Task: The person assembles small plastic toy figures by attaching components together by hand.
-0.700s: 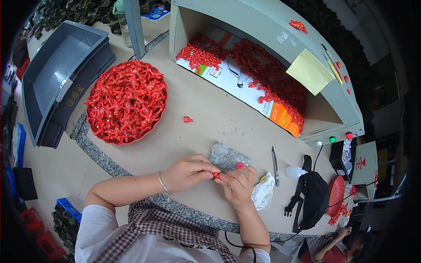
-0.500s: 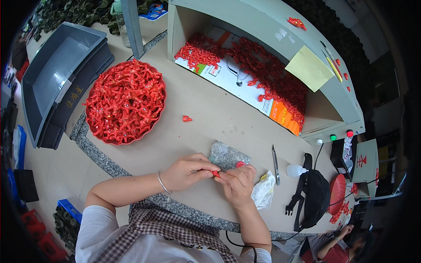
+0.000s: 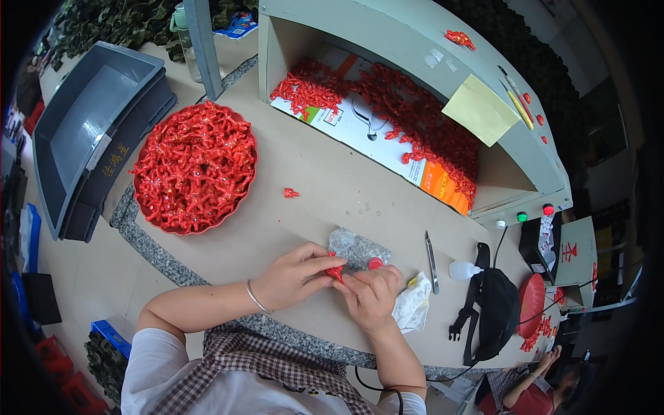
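My left hand [image 3: 294, 277] pinches a small glossy red figurine [image 3: 335, 272] between thumb and fingers. The fingers of my right hand [image 3: 373, 294] are closed on its lower end. Its fine shape is partly covered by my fingertips. Just beyond my hands lies a speckled stone slab [image 3: 370, 250] bearing a small clear dish [image 3: 341, 241] and a red cap-like piece [image 3: 375, 263]. A crumpled white cloth [image 3: 413, 303] is beside my right hand. Farther off on the table sits another small red figurine [image 3: 290, 193].
A red bowl [image 3: 253, 168] heaped with red figurines stands left, beside stacked grey bins [image 3: 76, 124]. At the back, an open-fronted grey box [image 3: 360, 17] shelters many more. A slim metal tool [image 3: 431, 261], a white squeeze bottle [image 3: 465, 270] and a black waist bag [image 3: 499, 315] lie right.
More of the red figurine shows between my hands, and it is turned differently. My fingers have shifted a little around it. The whole view has moved slightly.
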A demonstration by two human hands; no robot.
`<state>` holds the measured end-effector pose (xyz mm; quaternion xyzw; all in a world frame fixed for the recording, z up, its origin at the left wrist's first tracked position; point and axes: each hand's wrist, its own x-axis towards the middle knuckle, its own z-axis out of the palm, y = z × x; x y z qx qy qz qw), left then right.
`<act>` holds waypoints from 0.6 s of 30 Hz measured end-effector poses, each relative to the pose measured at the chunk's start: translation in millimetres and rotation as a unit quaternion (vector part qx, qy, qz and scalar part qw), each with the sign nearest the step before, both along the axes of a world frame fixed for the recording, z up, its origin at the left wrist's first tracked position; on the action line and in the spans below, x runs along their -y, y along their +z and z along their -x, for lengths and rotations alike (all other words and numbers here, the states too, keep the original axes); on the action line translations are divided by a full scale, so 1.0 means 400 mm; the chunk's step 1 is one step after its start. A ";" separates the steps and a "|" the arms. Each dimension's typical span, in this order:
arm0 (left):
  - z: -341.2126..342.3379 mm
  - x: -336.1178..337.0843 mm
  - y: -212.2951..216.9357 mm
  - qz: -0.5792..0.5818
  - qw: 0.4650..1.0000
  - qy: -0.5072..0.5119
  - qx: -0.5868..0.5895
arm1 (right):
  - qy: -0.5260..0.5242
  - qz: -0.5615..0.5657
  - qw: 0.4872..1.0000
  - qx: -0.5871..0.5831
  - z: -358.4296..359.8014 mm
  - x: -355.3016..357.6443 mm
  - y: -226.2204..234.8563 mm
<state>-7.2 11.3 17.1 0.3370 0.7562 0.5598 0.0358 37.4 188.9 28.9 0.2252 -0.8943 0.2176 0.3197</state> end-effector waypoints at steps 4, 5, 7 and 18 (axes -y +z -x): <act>-0.005 -0.003 -0.005 -0.018 0.994 -0.016 0.107 | 0.028 0.039 0.998 0.036 -0.001 0.004 0.024; -0.002 -0.004 -0.012 -0.070 0.976 -0.043 0.203 | 0.036 0.057 0.996 0.054 -0.002 0.000 0.037; 0.012 0.001 -0.020 -0.140 0.932 -0.088 0.323 | 0.017 0.087 0.994 0.056 -0.010 -0.018 0.050; 0.035 0.012 -0.019 -0.264 0.797 -0.158 0.519 | -0.196 0.020 0.958 0.210 -0.164 -0.145 0.080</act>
